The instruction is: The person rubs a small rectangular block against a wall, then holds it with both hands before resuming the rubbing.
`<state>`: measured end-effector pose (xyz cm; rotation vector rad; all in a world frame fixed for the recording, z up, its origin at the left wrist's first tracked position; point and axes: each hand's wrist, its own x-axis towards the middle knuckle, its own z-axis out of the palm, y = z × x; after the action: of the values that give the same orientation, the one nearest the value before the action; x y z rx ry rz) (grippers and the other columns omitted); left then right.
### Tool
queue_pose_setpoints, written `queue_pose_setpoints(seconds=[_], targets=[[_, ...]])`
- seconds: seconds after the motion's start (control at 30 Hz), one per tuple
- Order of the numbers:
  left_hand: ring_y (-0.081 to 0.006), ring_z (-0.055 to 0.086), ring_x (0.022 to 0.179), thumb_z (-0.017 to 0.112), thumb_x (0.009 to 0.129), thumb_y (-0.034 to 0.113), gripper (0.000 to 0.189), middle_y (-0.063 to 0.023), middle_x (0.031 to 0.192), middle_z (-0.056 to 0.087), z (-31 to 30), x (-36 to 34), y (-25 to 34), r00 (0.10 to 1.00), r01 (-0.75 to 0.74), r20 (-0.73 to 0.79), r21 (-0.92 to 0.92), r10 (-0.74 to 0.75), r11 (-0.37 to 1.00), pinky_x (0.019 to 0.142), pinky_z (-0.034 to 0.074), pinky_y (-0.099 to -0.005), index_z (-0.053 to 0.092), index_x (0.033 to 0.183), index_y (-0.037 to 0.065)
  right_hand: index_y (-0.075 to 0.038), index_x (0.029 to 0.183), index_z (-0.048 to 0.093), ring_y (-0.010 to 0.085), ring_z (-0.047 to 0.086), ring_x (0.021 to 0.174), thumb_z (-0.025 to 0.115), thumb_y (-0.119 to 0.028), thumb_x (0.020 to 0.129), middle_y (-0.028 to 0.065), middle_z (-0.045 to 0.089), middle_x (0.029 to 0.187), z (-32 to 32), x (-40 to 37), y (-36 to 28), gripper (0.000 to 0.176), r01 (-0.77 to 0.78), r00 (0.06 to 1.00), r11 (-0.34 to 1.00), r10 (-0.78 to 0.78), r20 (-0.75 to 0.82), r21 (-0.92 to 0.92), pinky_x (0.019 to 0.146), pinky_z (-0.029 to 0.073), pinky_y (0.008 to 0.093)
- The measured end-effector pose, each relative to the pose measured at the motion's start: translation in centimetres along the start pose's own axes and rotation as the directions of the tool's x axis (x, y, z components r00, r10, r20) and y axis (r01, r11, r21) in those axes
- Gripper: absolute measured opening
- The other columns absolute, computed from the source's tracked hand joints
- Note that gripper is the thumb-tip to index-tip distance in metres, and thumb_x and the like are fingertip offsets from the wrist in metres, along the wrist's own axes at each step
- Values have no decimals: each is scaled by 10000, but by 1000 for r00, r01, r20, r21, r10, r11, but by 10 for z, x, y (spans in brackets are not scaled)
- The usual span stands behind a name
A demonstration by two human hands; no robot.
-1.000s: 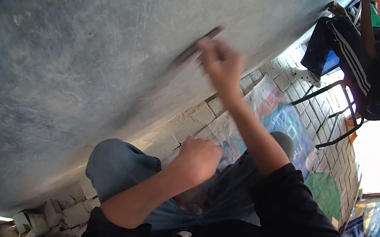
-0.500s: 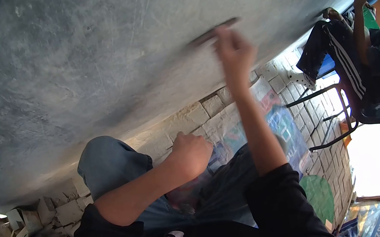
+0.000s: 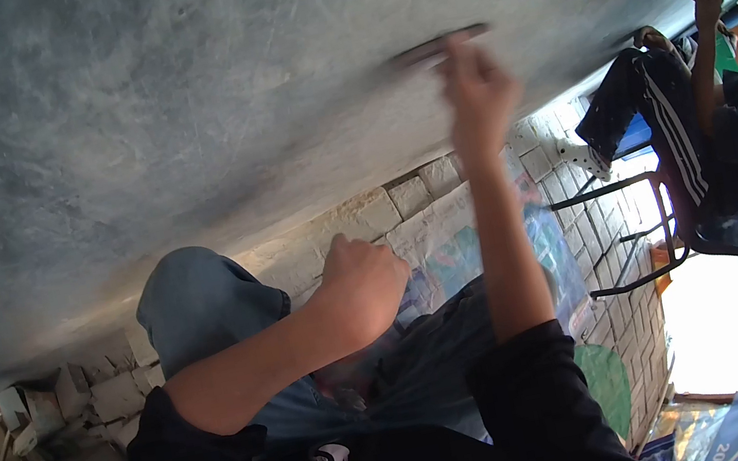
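A thin, dark, flat tool (image 3: pixel 440 45), seen nearly edge-on and smeared by motion, lies against a large grey surface (image 3: pixel 168 98) with a mottled, scratched face. My right hand (image 3: pixel 481 92) is closed around it, the arm stretched out. My left hand (image 3: pixel 363 281) is curled into a fist above my lap, beside my bent knee (image 3: pixel 204 304). The palm side of that fist faces away, so whatever it may hold is hidden.
Pale bricks (image 3: pixel 367 216) line the surface's lower edge, with a printed sheet (image 3: pixel 461 249) over the paving. To the right a person (image 3: pixel 680 116) sits on a dark metal-framed chair (image 3: pixel 673 216), hands raised at the same surface. Broken blocks (image 3: pixel 72 391) lie at left.
My right hand and the tool have shifted a little to the right along the grey surface. My left fist stays over my lap. The whole view has moved slightly.
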<state>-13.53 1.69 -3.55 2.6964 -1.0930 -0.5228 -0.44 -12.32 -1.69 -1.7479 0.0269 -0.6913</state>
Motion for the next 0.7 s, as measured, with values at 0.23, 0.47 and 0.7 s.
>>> queue_pose_setpoints(seconds=[0.23,0.47,0.7], targets=[[-245,633,757,535,761,119,126,-100,718,635,2,5,6,994,-83,69,30,81,996,722,443,-359,636,785,48,-29,612,594,34,394,451,581,-236,883,-15,497,487,32,-48,9,341,187,975,982,-184,126,-15,417,292,227],[-241,637,787,578,738,120,114,-98,709,630,-13,-9,12,994,-73,84,-7,73,997,772,446,-357,635,801,44,-15,644,619,38,419,449,586,-218,873,-3,497,462,-1,0,5,308,135,990,990,-133,46,-39,437,318,217],[-233,635,761,609,734,138,134,-93,722,630,-8,-18,12,995,-35,-87,66,40,997,750,445,-353,622,823,38,-32,595,592,28,354,423,595,-239,878,-32,466,455,-1,6,-6,351,72,997,996,-72,4,50,395,244,235]])
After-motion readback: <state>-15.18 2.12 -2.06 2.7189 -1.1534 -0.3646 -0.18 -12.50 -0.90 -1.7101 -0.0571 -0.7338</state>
